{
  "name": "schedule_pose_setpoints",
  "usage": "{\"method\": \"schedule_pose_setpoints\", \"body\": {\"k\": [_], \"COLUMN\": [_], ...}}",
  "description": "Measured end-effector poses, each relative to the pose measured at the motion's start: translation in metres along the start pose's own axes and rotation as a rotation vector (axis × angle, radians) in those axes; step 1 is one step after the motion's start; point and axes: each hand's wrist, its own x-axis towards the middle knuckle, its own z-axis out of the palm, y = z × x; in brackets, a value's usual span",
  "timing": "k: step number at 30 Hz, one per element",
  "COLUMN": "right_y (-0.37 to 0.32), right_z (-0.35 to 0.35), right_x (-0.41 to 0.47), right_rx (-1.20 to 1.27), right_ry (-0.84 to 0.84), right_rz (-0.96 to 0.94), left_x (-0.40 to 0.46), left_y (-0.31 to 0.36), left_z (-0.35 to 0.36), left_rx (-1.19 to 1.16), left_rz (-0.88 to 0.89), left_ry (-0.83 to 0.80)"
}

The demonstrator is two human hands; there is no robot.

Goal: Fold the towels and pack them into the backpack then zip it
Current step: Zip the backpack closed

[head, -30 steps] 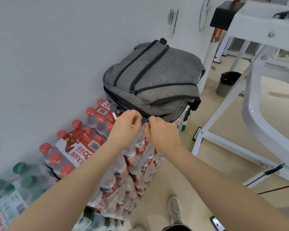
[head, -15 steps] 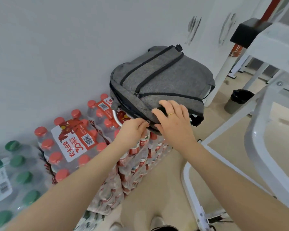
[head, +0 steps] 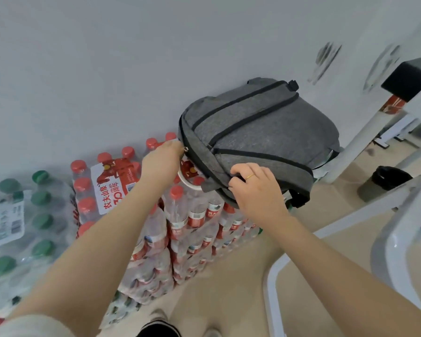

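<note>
1. Head view, nearest field: two bare forearms enter from 7 and 5 o'clock; a pair of shoes (head: 156, 317) is partly cut off at the 6 o'clock edge on a beige floor (head: 229, 288).
2. Right hand (head: 258, 188), wearing a gold ring (head: 250, 176), curls its fingers closed over the near lower edge of the backpack (head: 265, 132); the fingertips are tucked under the fabric and hidden.
3. Left hand (head: 162, 159) is pinched narrow at the backpack's left rim, at a small metal zipper pull (head: 185, 149); whether the fingers actually grip the pull cannot be told, since the thumb side is hidden.
4. Grey backpack lies flat on top of stacked shrink-wrapped packs of red-capped water bottles (head: 187, 215), just right of frame centre. Its long axis runs from about 8 o'clock to 2 o'clock, the top handle end toward 2 o'clock against the wall (head: 131, 57). Black zipper lines run lengthwise; no towels are visible.
5. White ring-shaped object (head: 187, 182) shows between the hands under the bag's rim; its identity is unclear.
6. Green-capped bottle packs (head: 22, 215) lie at 9 o'clock, blurred and cut off by the frame.
7. White metal frame (head: 399, 227) curves through 3 to 5 o'clock, close beside the right forearm.
8. Farther, at 3 o'clock, a dark bin (head: 387, 178) stands on the floor; scuff marks on the wall show at 1 o'clock.
</note>
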Motion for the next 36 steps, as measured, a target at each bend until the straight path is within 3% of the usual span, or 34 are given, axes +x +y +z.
{"method": "schedule_pose_setpoints", "body": {"k": [5,12,15,20,24,26,30,33,36], "right_y": [0.004,-0.003,0.002,0.017,0.022,0.024,0.031,0.030,0.028], "right_z": [-0.007,-0.003,0.022,0.051,0.054,0.057,0.054,0.054,0.059], "right_x": [0.015,0.130,0.186,0.228,0.228,0.229,0.249,0.266,0.276], "right_rx": [0.078,0.215,0.189,0.210,0.198,0.187,0.395,0.431,0.386], "right_ry": [-0.125,-0.188,-0.324,-0.597,-0.704,-0.726,-0.640,-0.670,-0.728], "right_rz": [-0.022,0.016,0.069,0.153,0.156,0.164,0.269,0.111,-0.010], "left_x": [0.050,0.083,0.099,0.129,0.144,0.147,0.147,0.139,0.126], "left_y": [-0.023,-0.055,-0.062,-0.067,-0.061,-0.058,-0.058,-0.058,-0.052], "left_z": [-0.007,-0.012,-0.013,-0.008,0.002,0.005,-0.010,-0.016,-0.008], "left_rx": [-0.058,-0.168,-0.206,-0.320,-0.391,-0.436,-0.534,-0.658,-0.926], "left_rz": [-0.054,0.230,0.261,0.184,0.132,0.117,0.138,0.096,-0.117], "left_ry": [0.012,-0.110,-0.082,-0.078,-0.088,-0.100,-0.037,0.035,0.044]}}
